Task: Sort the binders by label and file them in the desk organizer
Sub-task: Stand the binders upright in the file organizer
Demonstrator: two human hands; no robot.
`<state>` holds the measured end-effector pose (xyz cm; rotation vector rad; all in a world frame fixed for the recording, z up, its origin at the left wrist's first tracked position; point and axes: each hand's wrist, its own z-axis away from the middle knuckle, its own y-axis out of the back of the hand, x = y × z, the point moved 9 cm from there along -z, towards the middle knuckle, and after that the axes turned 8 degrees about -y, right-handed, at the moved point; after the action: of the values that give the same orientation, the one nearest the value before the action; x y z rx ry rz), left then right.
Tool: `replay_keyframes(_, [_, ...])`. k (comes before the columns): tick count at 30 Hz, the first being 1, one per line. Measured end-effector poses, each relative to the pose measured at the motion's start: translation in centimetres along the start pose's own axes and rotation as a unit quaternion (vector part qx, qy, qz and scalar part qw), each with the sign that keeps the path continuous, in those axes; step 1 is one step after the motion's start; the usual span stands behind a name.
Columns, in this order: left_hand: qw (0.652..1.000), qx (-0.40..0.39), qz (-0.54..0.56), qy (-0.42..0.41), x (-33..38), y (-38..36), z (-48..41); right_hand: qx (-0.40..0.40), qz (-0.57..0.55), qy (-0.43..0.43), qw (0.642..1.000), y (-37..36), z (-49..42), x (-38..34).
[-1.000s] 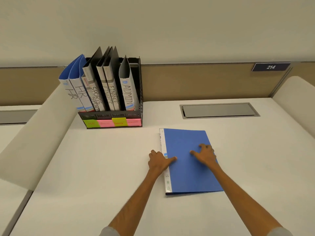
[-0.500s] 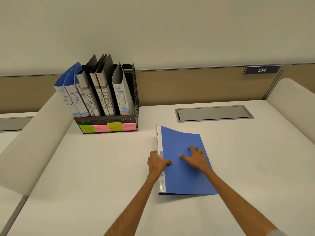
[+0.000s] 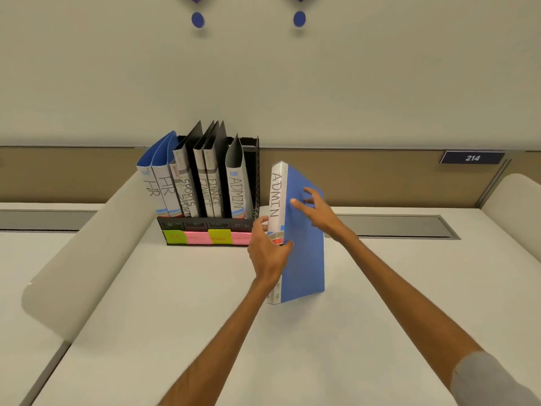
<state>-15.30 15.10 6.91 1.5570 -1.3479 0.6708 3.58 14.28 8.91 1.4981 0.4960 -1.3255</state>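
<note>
head view: upright blue binder (image 3: 304, 253), white spine lettered admin.

The person wears a plain grey short sleeve (image 3: 486, 382) on the right arm. Its fabric looks smooth and soft, and its rounded hem runs across the upper part of the arm. Below that hem the right forearm (image 3: 395, 276) is bare down to the right hand (image 3: 317, 212). The left forearm (image 3: 222, 332) is bare along all of its visible length, up to the left hand (image 3: 268, 253). Both arms are slender, and the fingers (image 3: 301, 206) are long and thin. The nails are too blurred to make out.
</note>
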Motion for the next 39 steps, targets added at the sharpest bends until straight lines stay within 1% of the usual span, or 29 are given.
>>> replay_keyframes(3, [0.997, 0.049, 0.000, -0.052, 1.5, 1.8, -1.6, -0.018, -0.007, 0.057, 0.998, -0.6, -1.0, -6.5])
replay_keyframes(7, [0.987, 0.126, -0.020, -0.100, 3.3, 4.9, -3.7, -0.032, -0.027, 0.124, 0.991, -1.0, -0.9, -14.1])
replay_keyframes(10, [0.976, 0.172, -0.035, -0.131, 4.7, 6.6, -5.0, -0.020, -0.032, 0.188, 0.981, -1.4, -0.2, -19.3])
replay_keyframes(13, [0.966, 0.195, -0.037, -0.163, 5.9, 7.4, -6.4, -0.004, -0.021, 0.247, 0.969, -2.1, 0.1, -23.2])
replay_keyframes(15, [0.963, 0.206, -0.037, -0.169, 6.1, 7.7, -7.5, 0.005, -0.020, 0.282, 0.959, -2.6, 0.1, -25.0])
replay_keyframes(17, [0.962, 0.209, -0.039, -0.173, 5.8, 7.9, -8.9, 0.007, -0.033, 0.300, 0.953, -3.3, -0.4, -26.1])
replay_keyframes(20, [0.964, 0.188, -0.046, -0.184, 4.5, 7.2, -10.5, 0.011, -0.058, 0.298, 0.953, -4.2, -1.8, -25.9])
replay_keyframes(22, [0.969, 0.167, -0.054, -0.174, 2.9, 6.2, -11.2, 0.018, -0.068, 0.284, 0.956, -4.7, -3.1, -24.9])
replay_keyframes(28, [0.983, 0.086, -0.059, -0.152, -1.6, 3.1, -12.2, 0.024, -0.021, 0.282, 0.959, -6.1, -5.9, -22.1])
replay_keyframes(29, [0.985, 0.077, -0.058, -0.141, -2.2, 2.7, -12.4, 0.024, -0.016, 0.285, 0.958, -6.1, -6.3, -22.2])
replay_keyframes(31, [0.993, 0.056, -0.055, -0.091, -3.8, 2.2, -12.4, 0.020, -0.011, 0.287, 0.958, -6.1, -6.9, -22.3])
replay_keyframes(33, [0.997, 0.024, -0.043, -0.055, -6.0, 2.0, -11.5, 0.020, -0.013, 0.282, 0.959, -5.8, -7.6, -22.3])
replay_keyframes(39, [0.992, -0.108, -0.044, -0.053, -12.1, 2.1, -8.6, 0.016, -0.017, 0.270, 0.963, -5.4, -9.7, -22.6])
